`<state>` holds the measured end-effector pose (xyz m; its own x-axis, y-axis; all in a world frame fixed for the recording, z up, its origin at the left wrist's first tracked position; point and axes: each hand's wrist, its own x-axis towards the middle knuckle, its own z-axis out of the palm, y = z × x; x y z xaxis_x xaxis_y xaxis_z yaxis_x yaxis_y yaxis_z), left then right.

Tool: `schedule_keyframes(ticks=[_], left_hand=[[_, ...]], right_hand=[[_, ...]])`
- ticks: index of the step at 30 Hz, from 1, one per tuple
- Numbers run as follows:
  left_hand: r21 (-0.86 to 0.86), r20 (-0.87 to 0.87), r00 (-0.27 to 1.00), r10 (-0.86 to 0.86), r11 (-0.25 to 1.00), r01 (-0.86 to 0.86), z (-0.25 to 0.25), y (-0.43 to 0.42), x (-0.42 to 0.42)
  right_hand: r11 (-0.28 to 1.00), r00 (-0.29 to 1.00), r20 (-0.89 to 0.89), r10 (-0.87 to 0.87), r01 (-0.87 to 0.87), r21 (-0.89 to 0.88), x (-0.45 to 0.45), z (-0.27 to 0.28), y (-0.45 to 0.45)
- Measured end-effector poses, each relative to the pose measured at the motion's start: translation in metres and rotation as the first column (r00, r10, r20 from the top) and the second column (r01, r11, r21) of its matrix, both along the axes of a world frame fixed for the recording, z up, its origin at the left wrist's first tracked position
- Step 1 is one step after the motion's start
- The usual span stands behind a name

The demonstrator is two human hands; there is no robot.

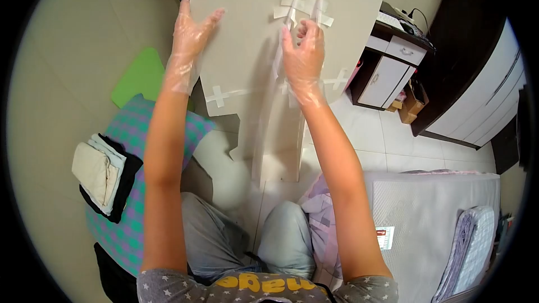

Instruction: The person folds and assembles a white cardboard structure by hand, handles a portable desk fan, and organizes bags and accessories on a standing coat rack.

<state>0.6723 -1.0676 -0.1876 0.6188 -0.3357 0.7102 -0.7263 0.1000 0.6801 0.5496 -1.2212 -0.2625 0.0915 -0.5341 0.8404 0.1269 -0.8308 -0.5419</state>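
Note:
A large pale board, apparently cardboard, stands upright before me. My left hand, in a clear plastic glove, grips its left edge, thumb flat on the front face and fingers partly hidden behind. Two narrow upright strips project from the board's middle and run down toward the floor. White tape crosses their upper ends, and more tape forms crosses lower down. My right hand, also gloved, is at the strips just below the upper tape. Its fingers are curled; what they hold is hidden.
On my left, folded clothes lie on a green-purple checked cloth, near a green panel. A mattress with a folded quilt is at right. Behind stand a white-doored desk and cardboard boxes.

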Motion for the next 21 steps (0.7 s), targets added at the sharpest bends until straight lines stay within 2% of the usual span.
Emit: schedule_keyframes(ticks=[1,2,3,4,6,9,13,15,19,21], left_hand=[[0.027,-0.165,0.984,-0.071,0.997,0.077,0.006,-0.001,0.001],[0.024,-0.162,0.984,-0.07,0.997,0.075,0.006,-0.002,0.007],[-0.005,-0.256,0.947,-0.195,0.98,0.201,0.003,-0.002,0.016],[-0.045,-0.343,0.885,-0.316,0.946,0.321,0.001,-0.001,0.02],[-0.056,-0.314,0.89,-0.33,0.942,0.329,-0.001,0.002,0.023],[-0.051,-0.273,0.891,-0.364,0.93,0.364,-0.001,0.008,0.024],[-0.024,-0.261,0.877,-0.403,0.911,0.411,-0.004,0.012,0.034],[-0.033,-0.254,0.874,-0.415,0.906,0.421,-0.006,0.013,0.038],[-0.059,-0.246,0.86,-0.447,0.892,0.447,-0.009,0.014,0.041],[-0.068,-0.255,0.86,-0.443,0.895,0.441,-0.009,0.014,0.039]], right_hand=[[1.0,1.0,0.001,0.002,-0.002,-0.004,0.002,0.009,-0.002],[0.995,0.994,-0.107,0.001,0.009,0.095,0.005,0.017,-0.003],[0.981,0.977,-0.213,0.011,0.031,0.192,0.005,0.025,-0.003],[0.982,0.978,-0.208,0.012,0.029,0.189,0.002,0.031,-0.001],[0.961,0.917,-0.398,-0.021,0.128,0.244,-0.006,0.046,0.001],[0.942,0.878,-0.479,0.029,0.137,0.308,-0.013,0.058,-0.001],[0.925,0.888,-0.445,0.118,0.064,0.374,-0.011,0.058,-0.004],[0.951,0.897,-0.434,0.077,0.064,0.301,-0.005,0.053,-0.006],[0.96,0.923,-0.38,0.062,0.049,0.275,-0.001,0.044,-0.004],[0.976,0.917,-0.397,-0.033,0.115,0.185,0.001,0.04,-0.003]])
